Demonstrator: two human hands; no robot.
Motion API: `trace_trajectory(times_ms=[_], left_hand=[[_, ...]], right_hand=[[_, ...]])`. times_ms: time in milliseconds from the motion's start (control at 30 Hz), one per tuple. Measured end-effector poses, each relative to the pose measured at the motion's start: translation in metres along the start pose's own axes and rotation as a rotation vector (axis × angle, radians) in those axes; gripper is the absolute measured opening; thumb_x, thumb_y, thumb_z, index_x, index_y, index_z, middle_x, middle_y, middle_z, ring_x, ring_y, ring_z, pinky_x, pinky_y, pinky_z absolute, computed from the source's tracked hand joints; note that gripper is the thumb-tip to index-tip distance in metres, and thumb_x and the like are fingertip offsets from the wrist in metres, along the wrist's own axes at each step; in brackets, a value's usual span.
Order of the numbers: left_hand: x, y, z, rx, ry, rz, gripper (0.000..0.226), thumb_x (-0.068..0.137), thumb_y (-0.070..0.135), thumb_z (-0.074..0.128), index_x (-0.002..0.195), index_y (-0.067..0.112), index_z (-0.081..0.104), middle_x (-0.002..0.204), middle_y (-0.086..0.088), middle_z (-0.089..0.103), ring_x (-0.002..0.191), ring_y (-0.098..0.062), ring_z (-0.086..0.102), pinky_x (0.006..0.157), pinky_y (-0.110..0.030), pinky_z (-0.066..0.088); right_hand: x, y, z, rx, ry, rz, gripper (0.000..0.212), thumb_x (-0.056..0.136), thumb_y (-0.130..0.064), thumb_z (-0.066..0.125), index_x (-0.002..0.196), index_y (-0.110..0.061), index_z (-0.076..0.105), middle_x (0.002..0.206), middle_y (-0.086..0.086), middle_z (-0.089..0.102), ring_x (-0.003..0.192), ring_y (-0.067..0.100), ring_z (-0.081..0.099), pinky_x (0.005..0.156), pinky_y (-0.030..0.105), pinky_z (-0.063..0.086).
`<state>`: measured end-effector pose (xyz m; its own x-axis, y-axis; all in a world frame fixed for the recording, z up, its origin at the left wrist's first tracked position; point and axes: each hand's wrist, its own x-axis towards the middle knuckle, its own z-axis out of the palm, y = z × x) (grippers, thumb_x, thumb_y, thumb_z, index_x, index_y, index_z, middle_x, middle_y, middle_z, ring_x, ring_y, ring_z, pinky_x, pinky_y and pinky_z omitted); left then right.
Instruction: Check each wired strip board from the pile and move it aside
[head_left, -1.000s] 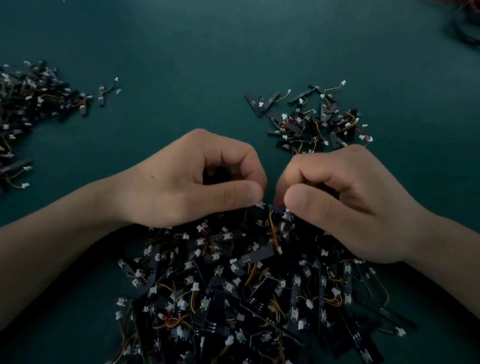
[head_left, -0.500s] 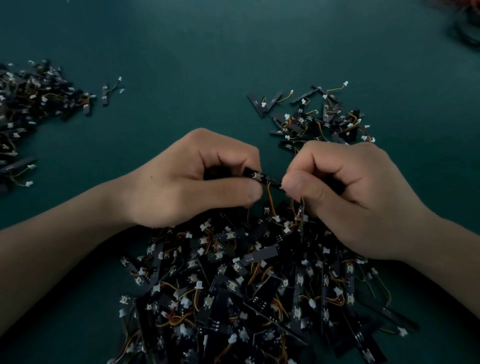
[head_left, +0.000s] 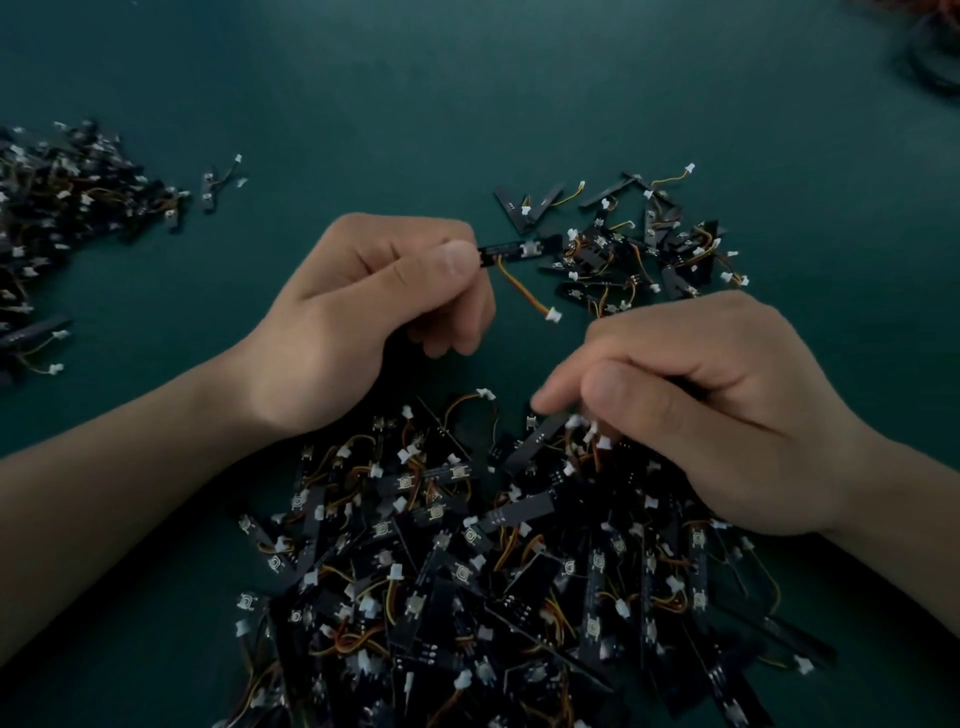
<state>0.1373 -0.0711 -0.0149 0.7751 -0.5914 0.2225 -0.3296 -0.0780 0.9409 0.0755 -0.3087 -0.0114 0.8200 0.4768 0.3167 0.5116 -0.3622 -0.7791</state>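
Note:
A big pile of black strip boards (head_left: 493, 582) with orange-yellow wires and white plugs covers the near middle of the green table. My left hand (head_left: 374, 312) pinches one strip board (head_left: 519, 249) by its left end above the table; the board lies level and its wire and white plug hang below it. My right hand (head_left: 717, 410) is down at the pile's upper right edge, fingers curled among boards and plugs; whether it holds one is hidden.
A smaller heap of strip boards (head_left: 644, 244) lies just beyond the held board, at the centre right. Another heap (head_left: 57, 218) spreads along the left edge. Dark cables (head_left: 930, 57) sit at the far right corner. The green table surface (head_left: 415, 93) stretches beyond.
Both hands held one board between them over the pile. My right hand let go and dropped to the pile; my left hand carried the board up and away toward the smaller heap.

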Motion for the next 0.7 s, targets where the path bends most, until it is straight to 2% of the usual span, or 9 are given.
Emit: trace_trajectory(times_ms=[100, 167, 233, 267, 333, 467, 700], left_hand=[[-0.001, 0.003, 0.002, 0.088, -0.037, 0.027, 0.038, 0.104, 0.027, 0.042, 0.074, 0.016, 0.063, 0.071, -0.001, 0.062, 0.064, -0.031, 0.05, 0.063, -0.038, 0.04], [-0.002, 0.006, 0.003, 0.16, -0.086, 0.043, 0.039, 0.105, 0.025, 0.042, 0.075, 0.012, 0.064, 0.071, -0.003, 0.061, 0.063, -0.029, 0.05, 0.062, -0.042, 0.04], [-0.003, 0.009, 0.004, 0.209, -0.138, 0.044, 0.039, 0.106, 0.025, 0.043, 0.076, 0.012, 0.065, 0.07, 0.005, 0.058, 0.061, -0.022, 0.05, 0.06, -0.036, 0.039], [-0.003, 0.011, 0.005, 0.232, -0.163, 0.039, 0.039, 0.106, 0.025, 0.044, 0.076, 0.012, 0.065, 0.069, 0.011, 0.056, 0.06, -0.015, 0.05, 0.06, -0.027, 0.039], [-0.003, 0.013, 0.008, 0.282, -0.19, 0.014, 0.039, 0.107, 0.026, 0.045, 0.075, 0.013, 0.064, 0.065, 0.015, 0.05, 0.057, -0.007, 0.047, 0.06, -0.016, 0.036], [-0.003, 0.013, 0.013, 0.378, -0.161, -0.004, 0.038, 0.106, 0.026, 0.049, 0.072, 0.015, 0.063, 0.057, 0.007, 0.048, 0.052, -0.012, 0.046, 0.055, -0.016, 0.035], [-0.003, 0.014, 0.014, 0.419, -0.139, 0.027, 0.038, 0.104, 0.024, 0.051, 0.069, 0.017, 0.062, 0.056, 0.011, 0.048, 0.051, -0.012, 0.047, 0.054, -0.015, 0.034]], right_hand=[[0.0, 0.004, 0.0, 0.034, 0.198, 0.106, 0.041, 0.104, -0.031, 0.046, 0.082, -0.015, 0.076, 0.054, 0.004, 0.053, 0.049, 0.017, 0.049, 0.05, 0.02, 0.035], [0.0, 0.005, 0.0, 0.076, 0.258, 0.152, 0.045, 0.103, -0.037, 0.046, 0.075, -0.01, 0.069, 0.055, 0.013, 0.047, 0.048, 0.021, 0.043, 0.048, 0.024, 0.034], [0.001, 0.005, 0.001, 0.052, 0.219, 0.126, 0.042, 0.102, -0.036, 0.049, 0.073, -0.01, 0.063, 0.057, 0.005, 0.048, 0.049, 0.015, 0.048, 0.05, 0.022, 0.036], [0.001, 0.004, 0.002, 0.012, 0.187, 0.113, 0.039, 0.103, -0.035, 0.051, 0.074, -0.011, 0.064, 0.058, 0.001, 0.049, 0.049, 0.007, 0.048, 0.05, 0.015, 0.034], [0.001, 0.002, 0.004, -0.064, 0.132, 0.091, 0.037, 0.103, -0.031, 0.054, 0.075, -0.011, 0.066, 0.057, -0.005, 0.051, 0.048, 0.003, 0.046, 0.051, 0.006, 0.028], [0.002, 0.002, 0.005, -0.121, 0.166, 0.111, 0.039, 0.101, -0.025, 0.058, 0.066, -0.009, 0.063, 0.052, -0.001, 0.051, 0.047, 0.011, 0.047, 0.048, 0.008, 0.028], [0.004, 0.002, 0.007, -0.152, 0.203, 0.161, 0.041, 0.098, -0.029, 0.06, 0.06, -0.012, 0.059, 0.049, 0.001, 0.047, 0.046, 0.02, 0.046, 0.042, 0.016, 0.027]])
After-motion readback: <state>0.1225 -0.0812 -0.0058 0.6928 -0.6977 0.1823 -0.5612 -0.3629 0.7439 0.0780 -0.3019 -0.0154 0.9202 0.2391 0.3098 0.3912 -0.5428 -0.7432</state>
